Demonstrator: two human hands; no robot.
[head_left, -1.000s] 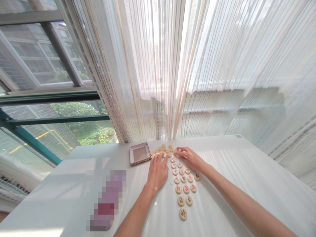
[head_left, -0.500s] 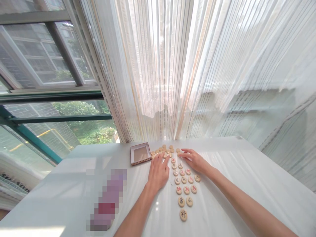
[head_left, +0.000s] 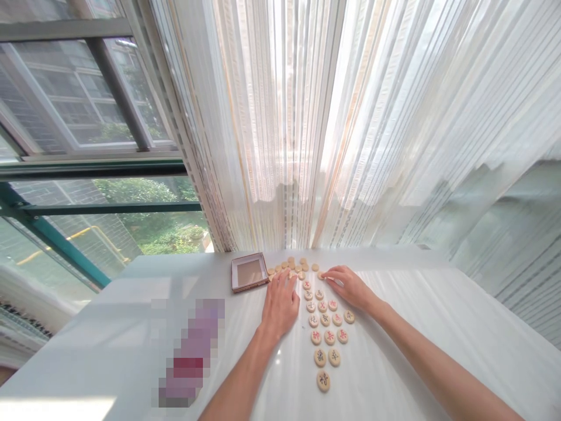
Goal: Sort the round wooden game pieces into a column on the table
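My right hand (head_left: 348,285) has its thumb and fingertips closed on a round wooden Chinese chess piece (head_left: 321,275), close to the tabletop. My left hand (head_left: 283,301) lies palm down with fingers stretched out, its fingertips by a pile of pieces whose plain sides show (head_left: 291,262); it partly covers a few of them. Nearer me, face-up pieces with red or black characters (head_left: 325,319) stand in short rows. A single black-marked piece (head_left: 323,381) is at the near end, and a red-marked piece (head_left: 307,285) is at the far end.
An open shallow box (head_left: 249,273) sits left of the pile, touching or nearly touching some pieces. A pixelated purple item (head_left: 193,351) lies on the left of the white table (head_left: 109,327). Striped sheer curtains (head_left: 280,128) hang beyond the far edge, beside a window.
My right hand has drawn one plain-side-up piece slightly right, away from the pile, and its fingers have closed in. My left hand has barely moved. The view has shifted slightly.
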